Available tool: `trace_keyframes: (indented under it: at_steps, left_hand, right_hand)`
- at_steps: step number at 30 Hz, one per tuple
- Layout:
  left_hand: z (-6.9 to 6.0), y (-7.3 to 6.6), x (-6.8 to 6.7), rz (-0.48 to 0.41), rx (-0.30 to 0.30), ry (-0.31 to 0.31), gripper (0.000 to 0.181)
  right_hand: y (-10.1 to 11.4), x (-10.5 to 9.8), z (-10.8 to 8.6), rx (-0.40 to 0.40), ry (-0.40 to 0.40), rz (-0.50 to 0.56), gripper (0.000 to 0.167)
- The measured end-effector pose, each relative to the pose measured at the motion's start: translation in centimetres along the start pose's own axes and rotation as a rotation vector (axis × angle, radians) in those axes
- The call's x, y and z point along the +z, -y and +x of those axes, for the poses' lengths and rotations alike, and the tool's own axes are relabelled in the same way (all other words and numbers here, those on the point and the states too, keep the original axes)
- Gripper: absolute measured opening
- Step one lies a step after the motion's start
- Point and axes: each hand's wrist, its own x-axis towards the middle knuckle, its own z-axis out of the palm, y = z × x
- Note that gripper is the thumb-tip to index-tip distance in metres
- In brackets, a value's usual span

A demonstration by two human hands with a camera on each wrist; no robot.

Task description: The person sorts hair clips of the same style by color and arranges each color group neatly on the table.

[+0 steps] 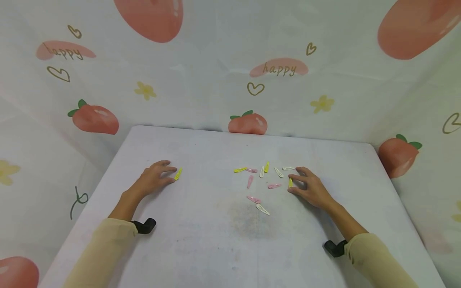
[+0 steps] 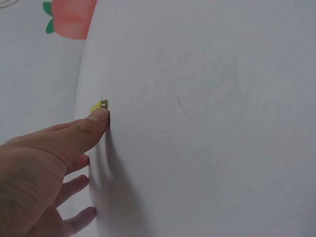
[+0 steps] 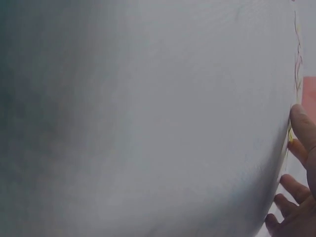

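Note:
On the left side of the white table, my left hand (image 1: 155, 176) pinches a yellow snap hair clip (image 1: 178, 174) between thumb and index finger. The same clip (image 2: 100, 105) shows at the thumb tip in the left wrist view, partly hidden. At the right edge of a scattered group, my right hand (image 1: 312, 189) has thumb and index finger at the two ends of another yellow snap hair clip (image 1: 290, 183). Only a sliver of that clip appears in the right wrist view, beside the fingers (image 3: 302, 121). A white clip (image 1: 288, 168) lies just beyond the right fingertips.
Several pink, white and yellow clips lie loose mid-table, among them a pink clip (image 1: 274, 186), a yellow clip (image 1: 266, 167) and a white clip (image 1: 263, 209). The table (image 1: 201, 240) meets a peach-printed cloth (image 1: 201, 92) behind it.

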Motion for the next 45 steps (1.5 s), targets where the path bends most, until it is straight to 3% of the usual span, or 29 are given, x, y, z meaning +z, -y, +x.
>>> trace_keyframes:
  at_steps: [6, 9, 15, 21, 27, 35, 45]
  left_hand:
    - [0.2, 0.1, 0.1, 0.001, -0.005, 0.007, 0.047]
    - [0.6, -0.6, -0.1, -0.005, 0.009, 0.006, 0.048]
    - [2.8, -4.2, 0.7, -0.011, 0.088, 0.013, 0.047]
    - [5.2, -8.4, 2.9, -0.027, 0.18, 0.055, 0.046]
    - [6.7, -11.0, 5.0, -0.015, 0.207, 0.095, 0.048]
    - [7.6, -12.7, 6.6, 0.045, 0.262, 0.077, 0.044]
    - [7.7, -13.4, 7.4, 0.05, 0.269, 0.064, 0.039]
  right_hand:
    - [-0.1, 0.0, 0.0, 0.009, 0.004, -0.004, 0.056]
    - [-0.1, -0.1, 0.0, 0.015, 0.008, -0.008, 0.056]
    - [-0.1, 0.0, -0.1, 0.019, 0.008, -0.004, 0.056]
    - [-0.1, 0.1, 0.0, 0.016, 0.007, -0.004, 0.056]
    - [0.1, 0.2, 0.1, 0.01, 0.012, -0.001, 0.055]
    - [0.1, 0.2, 0.2, 0.013, 0.012, 0.005, 0.056]
    - [0.1, 0.0, 0.0, 0.0, -0.004, 0.0, 0.054]
